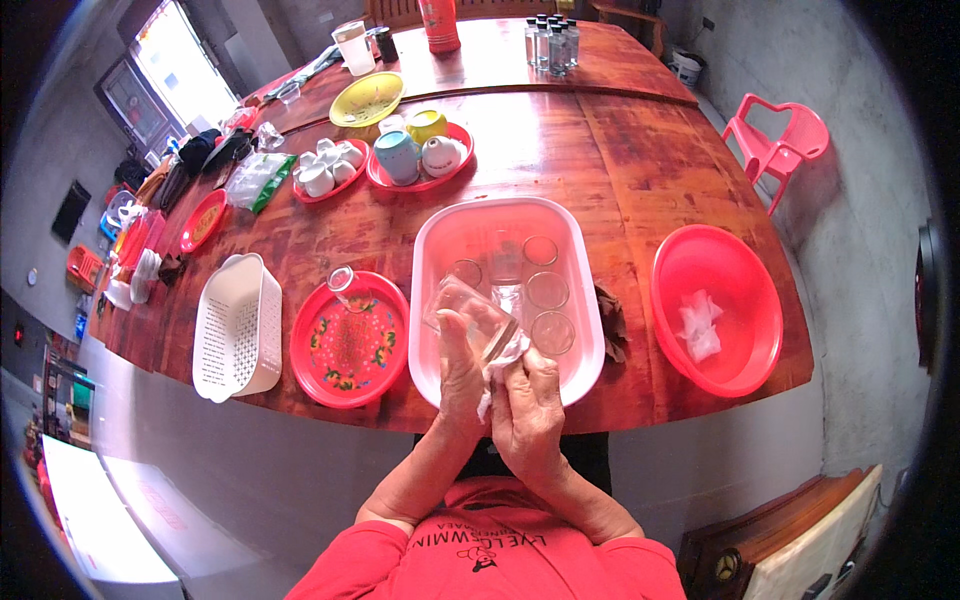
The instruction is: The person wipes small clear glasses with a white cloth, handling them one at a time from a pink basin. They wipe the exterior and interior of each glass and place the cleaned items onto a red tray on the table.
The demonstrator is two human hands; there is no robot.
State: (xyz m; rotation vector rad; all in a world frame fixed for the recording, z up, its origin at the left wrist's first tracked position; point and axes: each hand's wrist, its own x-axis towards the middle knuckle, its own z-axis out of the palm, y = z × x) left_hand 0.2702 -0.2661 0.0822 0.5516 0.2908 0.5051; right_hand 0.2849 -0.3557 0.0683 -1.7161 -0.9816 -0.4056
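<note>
Over the near part of a pink plastic basin [501, 214] my left hand [459, 367] holds a clear drinking glass [472, 315], tilted, with the thumb along its side. My right hand [529, 397] grips a crumpled white tissue [510, 356] against the rim end of that glass. More glasses are in the basin. Along its right side stand several round ones, among them a near glass [553, 332] and a far glass [540, 251]. Another glass [505, 259] lies on its side near the middle. Exact shapes behind my hands are hidden.
Left of the basin is a red floral tray [330, 382] with one small glass [341, 281], then a white perforated basket [259, 330]. A red basin [761, 330] holding wet tissue [701, 322] stands right. Trays of cups [397, 156] and several black-capped bottles [557, 49] are farther back.
</note>
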